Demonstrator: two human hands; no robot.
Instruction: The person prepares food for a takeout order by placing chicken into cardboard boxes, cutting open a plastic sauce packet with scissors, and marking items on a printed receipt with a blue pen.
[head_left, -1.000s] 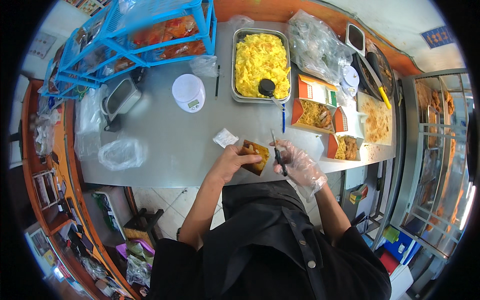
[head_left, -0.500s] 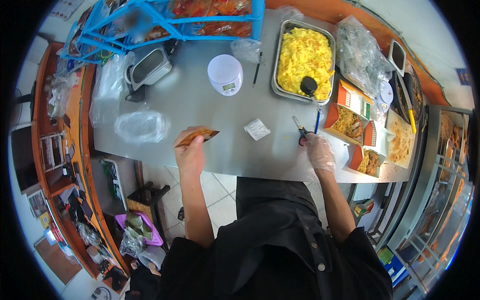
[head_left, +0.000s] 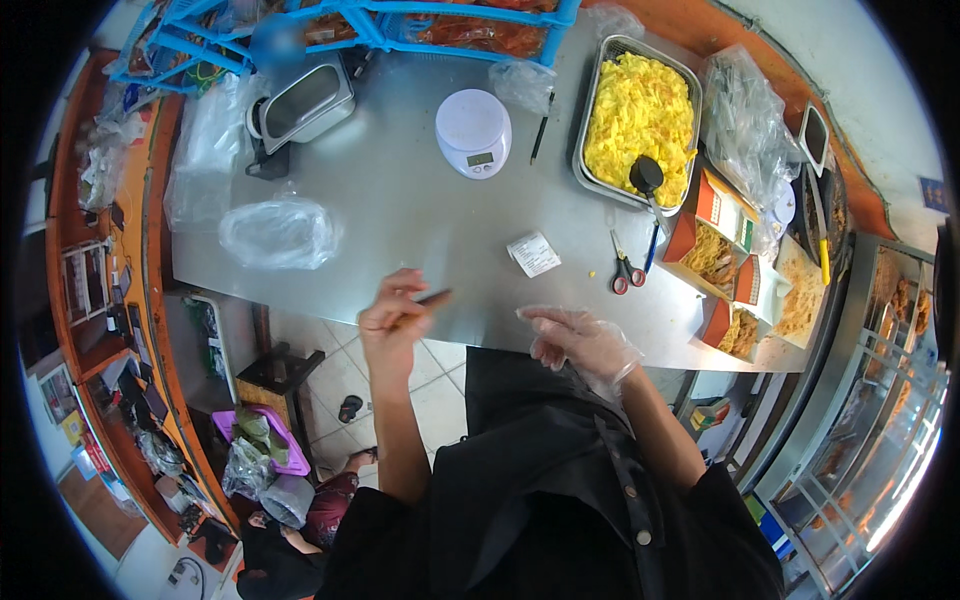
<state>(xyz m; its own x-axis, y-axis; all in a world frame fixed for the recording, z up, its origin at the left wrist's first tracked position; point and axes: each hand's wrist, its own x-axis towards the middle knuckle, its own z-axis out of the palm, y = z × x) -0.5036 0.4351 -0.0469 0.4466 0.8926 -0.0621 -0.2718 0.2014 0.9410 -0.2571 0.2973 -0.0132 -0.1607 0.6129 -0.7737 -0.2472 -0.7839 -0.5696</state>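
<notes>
My bare left hand point(head_left: 390, 325) is closed on a small orange-brown sachet point(head_left: 433, 299) above the table's near edge; motion blurs the sachet. To its right, my right hand point(head_left: 585, 347) wears a clear plastic glove. Its fingers point left, partly bent and apart, with nothing seen in them. Scissors with dark and red handles point(head_left: 627, 274) lie on the steel table point(head_left: 400, 200), away from both hands. A white printed paper slip point(head_left: 534, 254) rests between the scissors and the sachet. Farther back stands a white kitchen scale point(head_left: 473, 130).
A metal tray of yellow shredded food point(head_left: 640, 125) holds a black-handled scoop point(head_left: 647, 176). Open food boxes point(head_left: 708, 252) stand at the right. Clear plastic bags point(head_left: 278, 233) and a metal container point(head_left: 305, 100) lie left. A blue rack point(head_left: 470, 30) stands behind. Someone sits at lower left point(head_left: 290, 545).
My right hand has left the scissors on the table and moved left toward my left hand. My left hand has shifted slightly and turned the sachet. The view has tilted a little.
</notes>
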